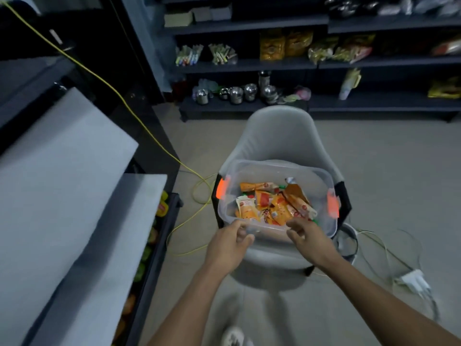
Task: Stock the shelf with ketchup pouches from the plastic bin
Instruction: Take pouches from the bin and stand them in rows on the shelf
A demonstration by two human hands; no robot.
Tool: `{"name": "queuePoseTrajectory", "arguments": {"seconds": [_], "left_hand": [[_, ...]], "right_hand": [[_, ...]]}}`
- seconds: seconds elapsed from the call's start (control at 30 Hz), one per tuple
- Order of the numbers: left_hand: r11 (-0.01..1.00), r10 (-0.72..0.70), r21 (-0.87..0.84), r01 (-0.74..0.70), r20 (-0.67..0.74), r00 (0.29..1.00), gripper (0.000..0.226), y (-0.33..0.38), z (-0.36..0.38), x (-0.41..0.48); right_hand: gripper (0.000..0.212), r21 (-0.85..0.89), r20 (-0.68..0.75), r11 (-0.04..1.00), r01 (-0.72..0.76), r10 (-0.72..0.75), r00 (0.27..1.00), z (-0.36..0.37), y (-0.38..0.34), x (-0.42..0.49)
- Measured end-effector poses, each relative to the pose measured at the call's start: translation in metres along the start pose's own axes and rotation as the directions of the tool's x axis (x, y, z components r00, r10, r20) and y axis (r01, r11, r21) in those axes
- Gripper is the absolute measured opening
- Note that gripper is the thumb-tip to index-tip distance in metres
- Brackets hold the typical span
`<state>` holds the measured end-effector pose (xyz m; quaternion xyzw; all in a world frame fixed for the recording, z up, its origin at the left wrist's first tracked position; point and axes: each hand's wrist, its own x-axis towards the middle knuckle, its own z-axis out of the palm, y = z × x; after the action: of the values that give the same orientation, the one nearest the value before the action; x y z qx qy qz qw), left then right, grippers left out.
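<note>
A clear plastic bin [314,178] with orange side latches sits on the seat of a grey chair [279,131]. Several orange ketchup pouches [272,204] lie jumbled inside it. My left hand [228,247] is at the bin's near rim, fingers loosely curled, holding nothing that I can see. Over the same rim my right hand [308,237] reaches with fingers bent, its tips close to the nearest pouches. Along the left edge runs a dark shelf unit [159,248] with yellow and green packs on its lower tiers.
A yellow cable [139,121] runs across the floor left of the chair. White cables and a power adapter [411,280] lie at the right. Dark shelves [324,63] with steel pots and snack bags line the back wall. A white shoe [233,337] shows below.
</note>
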<state>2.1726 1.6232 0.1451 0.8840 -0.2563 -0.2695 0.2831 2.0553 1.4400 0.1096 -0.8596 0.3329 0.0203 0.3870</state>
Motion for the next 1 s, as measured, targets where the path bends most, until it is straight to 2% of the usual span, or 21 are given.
{"name": "queuePoseTrajectory", "arguments": {"seconds": [0.13, 0.3, 0.37, 0.43, 0.53, 0.63, 0.73, 0.8, 1.0], "left_hand": [[1.000, 0.007, 0.009, -0.007, 0.066, 0.998, 0.031, 0.003, 0.013, 0.072], [0.997, -0.033, 0.072, 0.024, 0.117, 0.993, 0.024, -0.011, 0.038, 0.178], [0.993, -0.032, 0.118, 0.018, 0.114, 0.993, 0.030, -0.018, 0.050, 0.218], [0.987, -0.032, 0.159, 0.011, 0.127, 0.991, 0.036, -0.022, 0.063, 0.254], [0.964, 0.035, 0.257, -0.064, 0.114, 0.993, 0.043, -0.028, 0.085, 0.300], [0.902, 0.107, 0.407, -0.144, 0.111, 0.988, 0.055, -0.032, 0.109, 0.335], [0.844, 0.126, 0.503, -0.187, 0.152, 0.980, 0.059, -0.038, 0.132, 0.358], [0.792, 0.150, 0.567, -0.227, 0.179, 0.972, 0.055, -0.047, 0.144, 0.368], [0.571, 0.215, 0.776, -0.269, 0.175, 0.961, 0.038, -0.061, 0.161, 0.381]], "right_hand": [[0.019, 0.048, -0.004, 0.994, -0.102, 0.102, 0.995, 0.002, 0.032, 0.054], [0.015, 0.138, 0.069, 0.957, -0.254, 0.247, 0.967, 0.025, 0.075, 0.127], [0.022, 0.125, 0.012, 0.949, -0.289, 0.290, 0.957, 0.031, 0.079, 0.150], [0.030, 0.094, -0.108, 0.945, -0.314, 0.324, 0.940, 0.033, 0.084, 0.170], [0.031, -0.007, -0.212, 0.942, -0.334, 0.325, 0.922, 0.038, 0.102, 0.196], [0.040, -0.098, -0.238, 0.936, -0.339, 0.308, 0.921, 0.040, 0.115, 0.221], [0.050, -0.073, -0.213, 0.947, -0.314, 0.293, 0.932, 0.046, 0.122, 0.244], [0.053, -0.074, -0.204, 0.953, -0.292, 0.273, 0.940, 0.052, 0.127, 0.256], [0.047, -0.237, -0.256, 0.935, -0.263, 0.202, 0.945, 0.058, 0.128, 0.273]]}}
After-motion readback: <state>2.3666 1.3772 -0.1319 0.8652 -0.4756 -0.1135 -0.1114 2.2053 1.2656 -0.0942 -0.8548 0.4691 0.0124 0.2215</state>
